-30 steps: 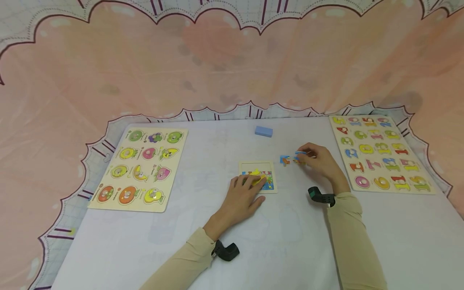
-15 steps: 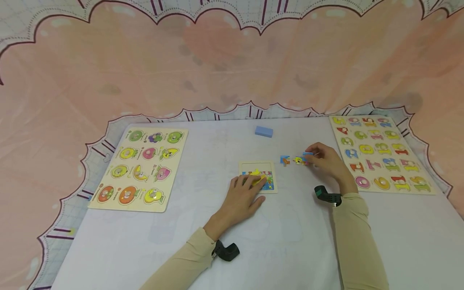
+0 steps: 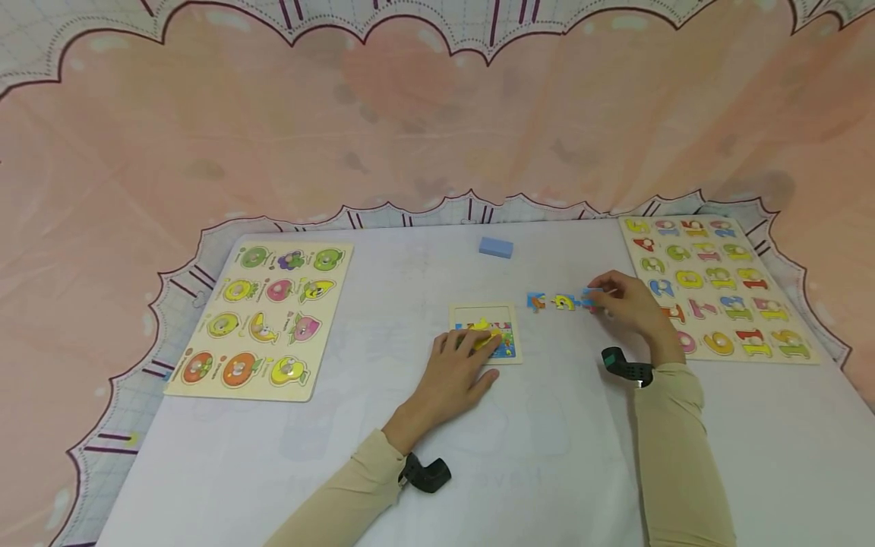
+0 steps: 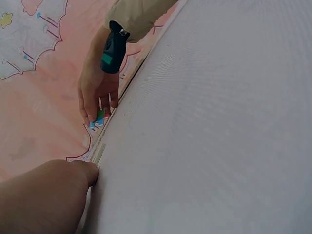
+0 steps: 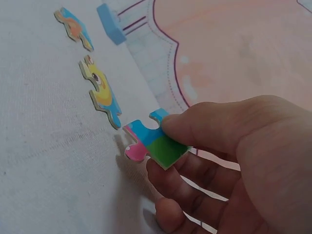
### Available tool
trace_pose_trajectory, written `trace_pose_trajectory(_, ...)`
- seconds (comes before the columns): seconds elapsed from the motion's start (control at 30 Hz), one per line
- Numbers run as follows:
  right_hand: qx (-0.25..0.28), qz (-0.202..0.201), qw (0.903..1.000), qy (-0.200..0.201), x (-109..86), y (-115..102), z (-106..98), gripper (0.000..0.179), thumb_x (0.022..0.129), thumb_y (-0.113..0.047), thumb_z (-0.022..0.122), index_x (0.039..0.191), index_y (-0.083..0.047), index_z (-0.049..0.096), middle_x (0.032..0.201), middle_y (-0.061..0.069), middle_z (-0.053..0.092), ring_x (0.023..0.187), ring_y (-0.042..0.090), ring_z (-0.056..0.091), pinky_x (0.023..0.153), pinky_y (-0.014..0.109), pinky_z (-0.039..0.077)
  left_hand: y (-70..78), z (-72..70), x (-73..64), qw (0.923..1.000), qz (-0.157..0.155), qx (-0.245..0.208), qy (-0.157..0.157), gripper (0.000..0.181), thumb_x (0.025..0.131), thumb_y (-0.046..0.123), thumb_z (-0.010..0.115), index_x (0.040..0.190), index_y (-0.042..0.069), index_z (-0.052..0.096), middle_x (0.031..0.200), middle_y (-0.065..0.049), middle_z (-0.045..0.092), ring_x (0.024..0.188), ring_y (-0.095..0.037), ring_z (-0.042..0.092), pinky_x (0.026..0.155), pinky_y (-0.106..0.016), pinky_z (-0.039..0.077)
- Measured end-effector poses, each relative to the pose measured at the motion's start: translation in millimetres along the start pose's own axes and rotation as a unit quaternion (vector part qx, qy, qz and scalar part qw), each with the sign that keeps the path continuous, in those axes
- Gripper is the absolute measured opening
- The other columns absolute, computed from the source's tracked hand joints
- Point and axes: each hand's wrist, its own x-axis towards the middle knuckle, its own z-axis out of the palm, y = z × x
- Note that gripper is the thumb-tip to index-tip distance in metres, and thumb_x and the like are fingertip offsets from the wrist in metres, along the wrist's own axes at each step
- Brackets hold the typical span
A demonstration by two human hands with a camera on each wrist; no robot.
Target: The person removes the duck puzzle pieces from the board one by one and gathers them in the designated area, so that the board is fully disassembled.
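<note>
Blue, green and pink jigsaw piece (image 5: 163,145), knobbed and notched, pinched by the right hand (image 3: 629,305) just beside a yellow-and-blue piece (image 5: 103,92); left hand (image 3: 451,374), fingers extended, rests on a square cream puzzle tray (image 3: 517,339).

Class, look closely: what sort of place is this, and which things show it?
Probably a play or learning table, though a peach-coloured backdrop hides what lies behind. A fruit puzzle board, a number puzzle board and a jigsaw piece pinched in the right hand suggest it.
</note>
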Motion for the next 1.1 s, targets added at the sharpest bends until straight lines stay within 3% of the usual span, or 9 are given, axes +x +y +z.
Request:
trace_pose_trajectory(0.3,-0.033,0.014,0.9993,0.009,-0.1,-0.2,1.5,0.036,0.095,-0.032,0.056,0.116,-0.002,0.058,0.095,0.015,0.067,0.086,0.020,0.058,0.070,0.024,0.044,-0.1,1.2,1.3,0.9999,-0.010,-0.004,-0.010,0.049,0.095,0.041,0.050,0.140,0.022,0.047,0.138,0.000,0.048,0.125,-0.023,0.040,0.102,-0.046,0.031)
trace_pose_trajectory(0.43,-0.057,0.021,0.9980,0.016,1.6,1.1,4.0,0.034,0.096,-0.029,0.052,0.117,-0.002,0.058,0.107,0.019,0.060,0.099,0.029,0.053,0.079,0.033,0.043,-1.0,3.6,1.7,0.9996,-0.018,-0.021,-0.004,0.048,0.095,0.041,0.051,0.139,0.023,0.048,0.140,-0.002,0.044,0.125,-0.023,0.039,0.103,-0.045,0.030)
trace_pose_trajectory(0.6,-0.076,0.009,0.9968,0.021,4.4,3.6,7.0,0.030,0.097,-0.022,0.050,0.117,0.000,0.057,0.112,0.020,0.052,0.103,0.033,0.048,0.085,0.040,0.040,-4.6,4.0,2.9,0.9948,-0.038,-0.094,0.011,0.045,0.094,0.037,0.053,0.138,0.026,0.049,0.146,-0.006,0.031,0.126,-0.022,0.038,0.102,-0.042,0.030)
trace_pose_trajectory(0.7,-0.080,-0.005,0.9965,0.024,4.8,3.9,9.1,0.027,0.097,-0.018,0.051,0.114,0.002,0.057,0.108,0.020,0.051,0.098,0.031,0.048,0.080,0.036,0.040,-9.9,-1.0,4.0,0.9880,-0.045,-0.145,0.025,0.046,0.093,0.032,0.056,0.138,0.025,0.049,0.146,-0.006,0.032,0.126,-0.022,0.038,0.099,-0.043,0.033)
trace_pose_trajectory(0.77,-0.079,-0.009,0.9966,0.023,5.6,3.8,10.2,0.026,0.097,-0.016,0.051,0.113,0.003,0.057,0.106,0.020,0.051,0.095,0.030,0.047,0.078,0.034,0.039,-15.4,-5.3,4.4,0.9861,-0.057,-0.153,0.032,0.047,0.093,0.030,0.058,0.138,0.024,0.049,0.145,-0.004,0.035,0.128,-0.022,0.038,0.100,-0.044,0.033)
trace_pose_trajectory(0.93,-0.074,-0.005,0.9968,0.030,6.7,1.6,11.7,0.027,0.097,-0.018,0.049,0.115,0.002,0.055,0.105,0.019,0.051,0.096,0.030,0.047,0.080,0.036,0.040,-32.3,-10.7,3.9,0.9904,-0.091,-0.096,0.041,0.054,0.090,0.034,0.061,0.140,0.017,0.047,0.147,-0.002,0.041,0.138,-0.020,0.035,0.110,-0.048,0.026)
trace_pose_trajectory(1.1,-0.067,-0.008,0.9960,0.059,5.6,-2.4,12.6,0.029,0.098,-0.021,0.045,0.116,0.000,0.053,0.105,0.017,0.051,0.096,0.030,0.049,0.079,0.036,0.041,-41.6,-11.7,3.1,0.9933,-0.100,-0.054,0.018,0.065,0.091,0.045,0.057,0.144,0.010,0.041,0.152,-0.006,0.036,0.143,-0.023,0.029,0.116,-0.051,0.018)
